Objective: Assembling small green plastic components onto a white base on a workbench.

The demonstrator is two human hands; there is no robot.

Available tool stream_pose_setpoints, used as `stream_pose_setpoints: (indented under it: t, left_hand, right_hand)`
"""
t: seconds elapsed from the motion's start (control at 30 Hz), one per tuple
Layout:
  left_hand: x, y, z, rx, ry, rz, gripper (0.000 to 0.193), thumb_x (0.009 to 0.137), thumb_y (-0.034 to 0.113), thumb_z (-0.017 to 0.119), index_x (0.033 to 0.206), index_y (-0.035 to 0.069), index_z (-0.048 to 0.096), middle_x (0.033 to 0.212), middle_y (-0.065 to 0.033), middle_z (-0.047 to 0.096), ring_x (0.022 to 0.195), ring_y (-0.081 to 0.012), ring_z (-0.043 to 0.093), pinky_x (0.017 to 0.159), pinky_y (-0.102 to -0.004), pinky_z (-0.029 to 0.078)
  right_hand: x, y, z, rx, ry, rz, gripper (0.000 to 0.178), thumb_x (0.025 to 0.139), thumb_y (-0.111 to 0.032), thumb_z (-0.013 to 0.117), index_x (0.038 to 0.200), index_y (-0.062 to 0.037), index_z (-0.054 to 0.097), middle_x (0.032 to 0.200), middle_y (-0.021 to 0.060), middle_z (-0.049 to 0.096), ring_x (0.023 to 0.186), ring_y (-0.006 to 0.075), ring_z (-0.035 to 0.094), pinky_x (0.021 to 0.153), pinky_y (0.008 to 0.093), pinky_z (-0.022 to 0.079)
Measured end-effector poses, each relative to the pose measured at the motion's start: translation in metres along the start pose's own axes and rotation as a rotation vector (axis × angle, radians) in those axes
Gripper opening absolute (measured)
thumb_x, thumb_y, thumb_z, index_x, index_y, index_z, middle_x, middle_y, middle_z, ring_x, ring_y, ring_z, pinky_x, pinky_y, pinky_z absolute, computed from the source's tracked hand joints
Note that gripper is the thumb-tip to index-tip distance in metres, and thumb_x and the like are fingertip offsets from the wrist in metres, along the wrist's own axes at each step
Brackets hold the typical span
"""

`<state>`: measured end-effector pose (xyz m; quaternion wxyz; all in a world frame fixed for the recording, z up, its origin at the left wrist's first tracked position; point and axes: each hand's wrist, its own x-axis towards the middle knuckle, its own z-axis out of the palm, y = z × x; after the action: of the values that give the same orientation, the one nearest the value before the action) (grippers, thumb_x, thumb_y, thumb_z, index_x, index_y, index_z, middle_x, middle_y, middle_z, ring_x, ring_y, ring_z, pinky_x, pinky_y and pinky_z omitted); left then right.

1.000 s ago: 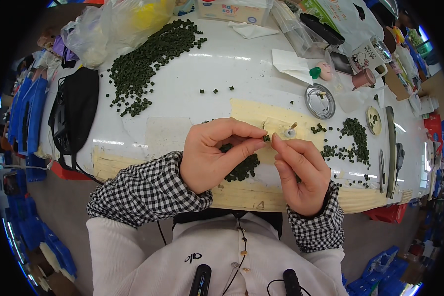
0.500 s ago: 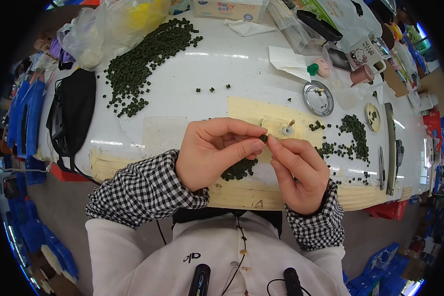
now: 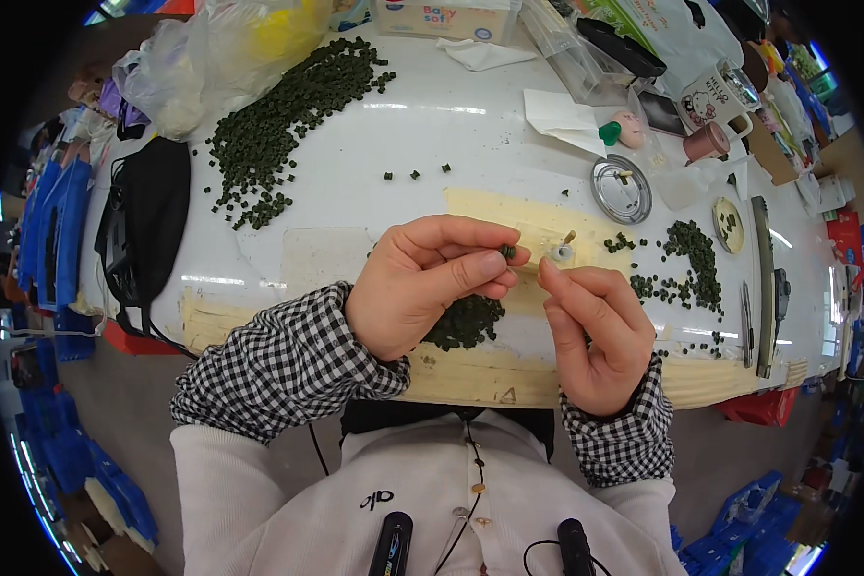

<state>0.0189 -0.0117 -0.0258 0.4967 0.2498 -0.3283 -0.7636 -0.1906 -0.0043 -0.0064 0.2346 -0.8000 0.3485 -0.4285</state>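
Note:
A small dark green part (image 3: 508, 252) is pinched between the thumb and fingers of my left hand (image 3: 408, 293). Just to its right, my right hand (image 3: 607, 331) has thumb and forefinger drawn together; whatever lies between them, if anything, is too small to tell. Beneath my left hand sits a heap of similar dark green parts (image 3: 466, 324), partly covered by it. Beyond my right fingertips stands a small pale holder (image 3: 562, 253) with a brass-coloured pin, on yellow tape (image 3: 480, 204).
A large pile of dark green parts (image 3: 288, 120) spreads at the far left, with a smaller one (image 3: 696, 264) at right. Around them are a round metal lid (image 3: 621, 190), a black bag (image 3: 149, 230), tweezers (image 3: 747, 322), a mug (image 3: 710, 104) and plastic bags (image 3: 226, 58).
My hands have moved apart: the right has drawn away slightly right and down from the left's fingertips. The small green part stays in my left fingers, now more visible.

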Motion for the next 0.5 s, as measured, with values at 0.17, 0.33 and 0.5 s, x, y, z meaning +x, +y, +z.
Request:
stream_pose_setpoints:
  t: [0.17,0.33,0.5]
  left_hand:
    - [-0.0004,-0.0002,0.0004,-0.008,-0.015,0.028,0.024,0.092,0.000,0.056,0.116,0.001,0.059,0.111,-0.0161,0.065,0.093,-0.0171,0.066,0.084,-0.0269,0.055]
    - [-0.0009,-0.0001,0.0005,0.020,-0.028,0.051,0.024,0.092,0.000,0.057,0.116,0.001,0.060,0.113,-0.0171,0.064,0.094,-0.0179,0.066,0.084,-0.0274,0.055]
    - [-0.0010,0.0006,0.0016,0.045,-0.021,0.049,0.025,0.092,-0.002,0.057,0.116,0.001,0.060,0.113,-0.0179,0.064,0.095,-0.0191,0.066,0.084,-0.0282,0.055]
  right_hand:
    - [0.0001,-0.0012,0.0003,0.003,-0.001,0.011,0.038,0.080,0.007,0.065,0.117,-0.0008,0.064,0.095,0.0116,0.061,0.075,0.0194,0.061,0.067,0.0257,0.050]
    - [0.0000,-0.0013,0.0005,-0.001,-0.003,0.009,0.039,0.080,0.007,0.065,0.118,-0.0008,0.064,0.095,0.0117,0.061,0.076,0.0199,0.061,0.067,0.0259,0.050]
    - [-0.0009,-0.0013,0.0006,0.004,-0.010,0.025,0.039,0.080,0.007,0.065,0.118,-0.0009,0.063,0.095,0.0120,0.061,0.077,0.0206,0.061,0.069,0.0262,0.050]
